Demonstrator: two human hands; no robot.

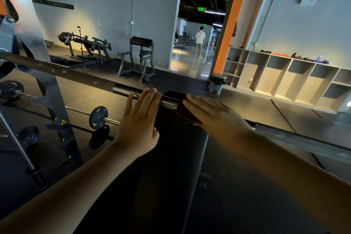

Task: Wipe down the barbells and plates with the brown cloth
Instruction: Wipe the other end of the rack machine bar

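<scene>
Our left hand (139, 119) lies flat on the barbell (124, 90), fingers straight and pressed together. Just right of it, our right hand (212, 115) presses the brown cloth (183, 113) onto the same bar, fingers straight and close together. A dark bench (171, 167) sits nearer, beneath the bar.

The left hand (140, 119) lies flat, palm down, fingers straight and together, thumb spread; the right hand (210, 114) is flat too, fingers extended.
</scene>
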